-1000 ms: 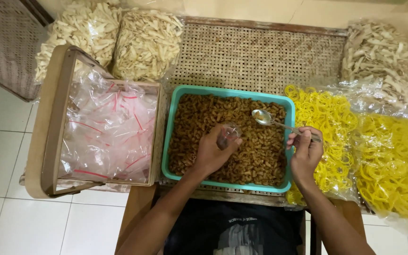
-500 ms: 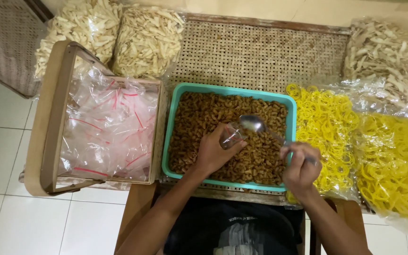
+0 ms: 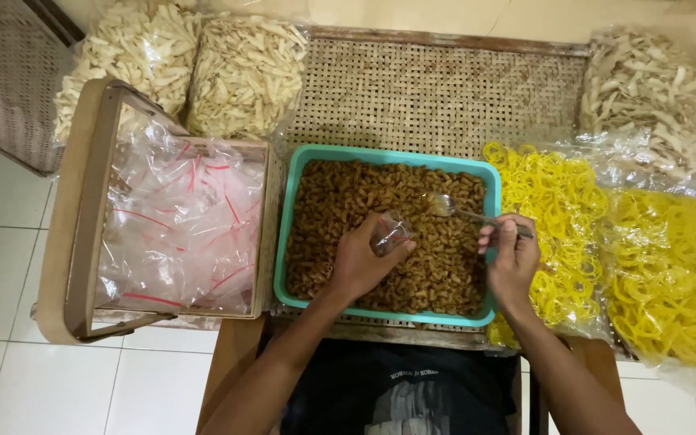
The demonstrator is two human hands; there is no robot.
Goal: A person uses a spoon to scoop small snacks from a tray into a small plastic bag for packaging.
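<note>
A teal plastic tray (image 3: 287,211) full of small brown curled snacks (image 3: 340,201) sits on a woven rattan bench. My left hand (image 3: 358,263) rests over the snacks and holds a small clear plastic bag (image 3: 389,234) with a few brown pieces inside. My right hand (image 3: 511,256) grips the handle of a metal spoon (image 3: 445,206), whose bowl lies on the snacks just right of the bag.
A wooden basket (image 3: 82,217) of clear zip bags with red strips stands to the left. Bags of pale crackers (image 3: 243,72) lie at the back left and back right (image 3: 646,89). Bags of yellow ring crackers (image 3: 662,266) lie on the right.
The spoon first swung left to the bag's mouth, then dropped back right and down onto the snacks. My left hand stayed in place with the bag.
</note>
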